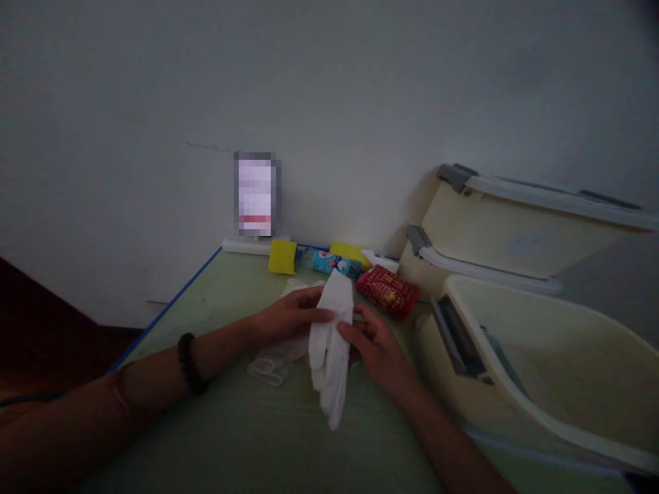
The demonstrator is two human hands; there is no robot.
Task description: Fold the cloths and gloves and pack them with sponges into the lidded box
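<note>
A white glove hangs between my hands above the table, its fingers pointing down toward me. My left hand pinches it from the left, the thumb lying across the front. From the right, my right hand grips the same glove between thumb and fingers; some fingertips are hidden behind it. Beneath and behind my left hand, a thin whitish translucent item lies crumpled on the table; its kind is unclear. Just beyond the glove are a clear bottle with a blue label, lying on its side, and a red patterned packet.
The green table stands against a wall. At its back are a yellow block, a second yellow piece and a phone-like screen on a white stand. An open cream bin and stacked lidded boxes occupy the right.
</note>
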